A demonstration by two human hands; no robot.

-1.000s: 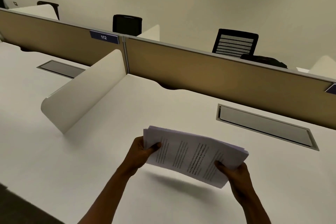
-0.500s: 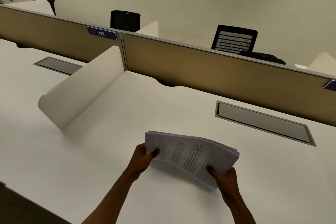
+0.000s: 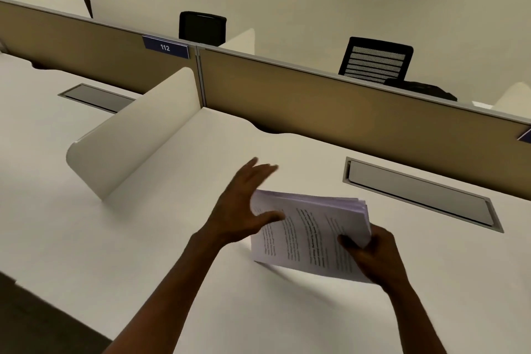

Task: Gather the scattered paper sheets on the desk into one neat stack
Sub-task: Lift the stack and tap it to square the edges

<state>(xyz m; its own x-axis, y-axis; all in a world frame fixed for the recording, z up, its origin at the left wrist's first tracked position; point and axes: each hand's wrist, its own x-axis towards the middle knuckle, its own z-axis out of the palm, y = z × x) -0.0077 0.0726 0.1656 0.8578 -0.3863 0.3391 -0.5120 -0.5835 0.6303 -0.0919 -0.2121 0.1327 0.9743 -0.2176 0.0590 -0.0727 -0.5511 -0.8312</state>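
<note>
White worktop (image 3: pixel 143 238) is carrying the paper stack (image 3: pixel 310 236), which is tilting with its near edge low. Right hand (image 3: pixel 370 256) is pinching the stack's right corner. Left hand (image 3: pixel 244 210) is spreading flat against its left edge. Farther back, a divider (image 3: pixel 138 135) is standing.

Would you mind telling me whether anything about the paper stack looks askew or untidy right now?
Yes. The paper stack is tilted, and its far right corner fans out, with sheet edges stepped instead of flush. Only the right hand has a grip on it; the left hand is open at its left edge.
</note>
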